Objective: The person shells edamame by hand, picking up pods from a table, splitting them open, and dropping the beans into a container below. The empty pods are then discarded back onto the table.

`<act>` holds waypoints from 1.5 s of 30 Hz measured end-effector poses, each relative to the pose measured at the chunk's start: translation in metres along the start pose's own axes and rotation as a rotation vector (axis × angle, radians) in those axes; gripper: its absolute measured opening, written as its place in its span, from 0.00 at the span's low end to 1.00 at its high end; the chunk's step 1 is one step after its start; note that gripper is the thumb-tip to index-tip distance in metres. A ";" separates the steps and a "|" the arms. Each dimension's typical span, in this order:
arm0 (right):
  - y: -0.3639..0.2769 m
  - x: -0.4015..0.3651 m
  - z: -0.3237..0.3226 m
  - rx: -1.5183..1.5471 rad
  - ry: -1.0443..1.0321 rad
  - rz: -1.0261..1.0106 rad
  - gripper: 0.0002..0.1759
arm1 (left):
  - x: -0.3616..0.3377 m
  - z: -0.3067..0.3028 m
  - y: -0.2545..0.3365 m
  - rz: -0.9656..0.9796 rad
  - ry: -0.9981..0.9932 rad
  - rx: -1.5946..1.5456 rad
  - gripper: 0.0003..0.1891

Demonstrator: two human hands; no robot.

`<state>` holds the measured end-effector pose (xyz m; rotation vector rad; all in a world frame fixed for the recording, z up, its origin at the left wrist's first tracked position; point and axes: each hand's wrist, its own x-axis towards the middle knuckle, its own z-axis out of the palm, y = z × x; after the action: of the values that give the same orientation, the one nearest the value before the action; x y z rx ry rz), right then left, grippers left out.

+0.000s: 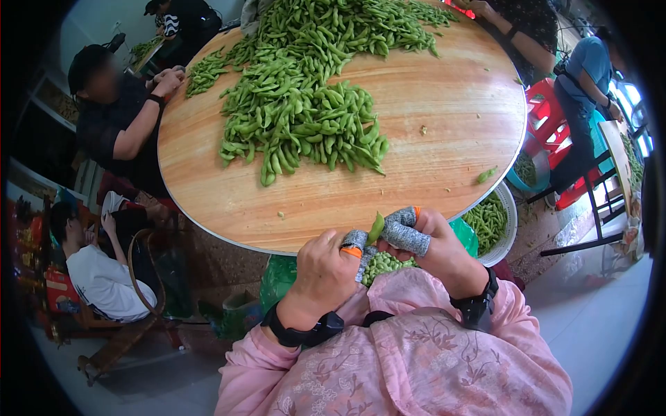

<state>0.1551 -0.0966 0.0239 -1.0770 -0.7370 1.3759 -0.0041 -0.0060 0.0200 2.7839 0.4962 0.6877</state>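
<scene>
A single green edamame pod [376, 228] is pinched between my two hands, just off the near edge of the round wooden table [444, 132]. Grey finger sleeves with orange trim cover some of my fingers. My left hand [325, 267] has its fingers closed on the pod from the left. From the other side, the fingers of my right hand [433, 243] are curled against it. Right below them, shelled green beans [383, 265] lie in a green plastic bag [277, 277], partly hidden by my hands. A big heap of edamame pods [298, 111] covers the far and left part of the table.
A white basket of pods [489, 225] stands below the table's right edge. One loose pod [486, 175] lies near that edge. Several other people are around, one person [114, 111] seated at the table's left. Red stools [551, 118] stand at the right.
</scene>
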 end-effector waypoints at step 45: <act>0.000 -0.002 -0.002 -0.437 0.001 -0.121 0.08 | -0.003 -0.004 -0.008 -0.467 -0.091 -1.218 0.09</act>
<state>0.1567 -0.0989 0.0237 -1.3450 -1.1172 1.1370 -0.0103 0.0013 0.0196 1.4815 0.4547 0.4850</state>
